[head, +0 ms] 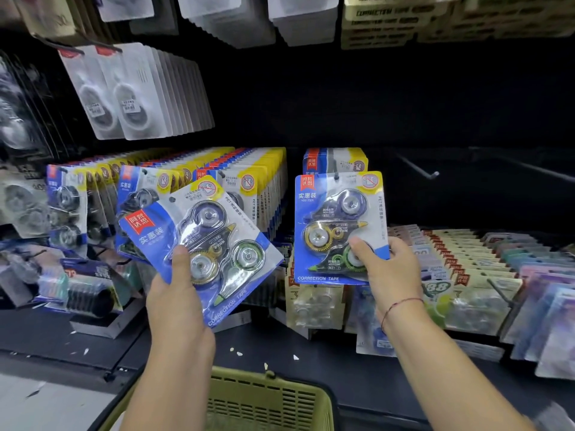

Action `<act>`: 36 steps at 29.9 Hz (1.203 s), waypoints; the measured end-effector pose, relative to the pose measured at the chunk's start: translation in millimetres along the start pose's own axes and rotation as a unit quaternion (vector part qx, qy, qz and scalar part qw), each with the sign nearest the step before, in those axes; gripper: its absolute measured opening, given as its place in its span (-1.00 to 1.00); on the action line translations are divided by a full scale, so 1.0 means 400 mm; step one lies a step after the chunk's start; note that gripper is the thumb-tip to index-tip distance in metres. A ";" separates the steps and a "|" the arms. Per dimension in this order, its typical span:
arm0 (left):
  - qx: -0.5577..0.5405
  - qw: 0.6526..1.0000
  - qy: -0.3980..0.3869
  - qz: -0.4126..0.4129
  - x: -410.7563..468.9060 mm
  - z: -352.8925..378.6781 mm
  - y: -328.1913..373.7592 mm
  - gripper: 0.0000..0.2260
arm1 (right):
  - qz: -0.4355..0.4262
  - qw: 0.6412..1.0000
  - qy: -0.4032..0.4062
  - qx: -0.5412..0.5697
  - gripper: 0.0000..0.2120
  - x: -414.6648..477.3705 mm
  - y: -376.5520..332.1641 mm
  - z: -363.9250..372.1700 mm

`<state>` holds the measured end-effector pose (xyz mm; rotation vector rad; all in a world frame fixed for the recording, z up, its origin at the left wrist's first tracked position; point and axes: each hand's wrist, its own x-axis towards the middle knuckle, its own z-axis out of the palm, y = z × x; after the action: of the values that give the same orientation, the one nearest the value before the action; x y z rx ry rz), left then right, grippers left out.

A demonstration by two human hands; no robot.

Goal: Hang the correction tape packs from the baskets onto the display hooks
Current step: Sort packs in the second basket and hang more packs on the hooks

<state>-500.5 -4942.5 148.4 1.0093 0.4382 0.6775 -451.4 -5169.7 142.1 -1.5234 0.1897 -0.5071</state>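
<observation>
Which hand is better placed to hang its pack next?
Right, probably. The right hand grips the upright pack, its hang hole near the hooked pack behind. The left hand grips the tilted pack.

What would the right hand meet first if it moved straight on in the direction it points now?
Probably the hanging pack right behind, which the held pack would touch before the right hand itself does. The gap between the two packs is hard to judge from this view.
</observation>
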 end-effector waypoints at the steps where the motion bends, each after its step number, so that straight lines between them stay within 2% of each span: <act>1: 0.001 1.000 0.001 -0.001 0.000 0.000 0.000 -0.89 | 0.000 1.000 0.004 -0.004 -0.80 0.005 0.005 0.005; 5: 0.000 1.000 -0.002 -0.005 0.000 0.000 -0.002 -0.88 | 0.031 0.999 0.021 -0.014 -0.83 0.058 0.030 0.043; 9: -0.011 1.000 -0.015 -0.004 0.001 0.005 -0.006 -0.89 | 0.057 0.996 0.032 -0.063 -0.74 0.159 0.052 0.091; 16: -0.016 0.999 -0.042 -0.002 -0.004 0.022 -0.015 -0.87 | 0.111 0.982 0.034 -0.147 -0.46 0.293 0.044 0.133; 21: -0.017 0.998 -0.062 -0.016 -0.020 0.031 -0.021 -0.86 | 0.159 0.973 0.060 -0.159 -0.16 0.256 0.026 0.111; 23: -0.010 0.997 -0.070 -0.019 -0.024 0.035 -0.024 -0.86 | 0.139 0.981 0.032 -0.128 -0.32 0.203 0.005 0.092; 24: -0.008 0.997 -0.075 -0.022 -0.028 0.039 -0.025 -0.86 | 0.124 0.987 0.000 -0.103 -0.45 0.172 -0.009 0.082; 25: -0.005 0.996 -0.080 -0.025 -0.033 0.043 -0.027 -0.87 | 0.115 0.989 -0.044 -0.080 -0.50 0.137 -0.028 0.072; 27: 0.004 0.995 -0.096 -0.028 -0.046 0.052 -0.031 -0.85 | 0.124 0.980 -0.149 -0.045 -0.40 0.066 -0.069 0.053; 30: 0.015 0.992 -0.123 -0.031 -0.070 0.066 -0.036 -0.78 | 0.115 0.947 -0.297 -0.045 -0.36 -0.019 -0.109 0.032; 32: 0.018 0.990 -0.137 -0.030 -0.080 0.073 -0.038 -0.77 | 0.090 0.942 -0.319 -0.048 -0.46 -0.058 -0.110 0.027; 36: 0.022 0.985 -0.168 -0.023 -0.090 0.088 -0.040 -0.73 | 0.057 0.966 -0.253 0.018 -0.79 -0.076 -0.087 0.025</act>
<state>-499.3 -4995.1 152.1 1.1284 0.1800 0.4450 -480.7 -5146.5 170.9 -1.5467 -0.1283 -0.0190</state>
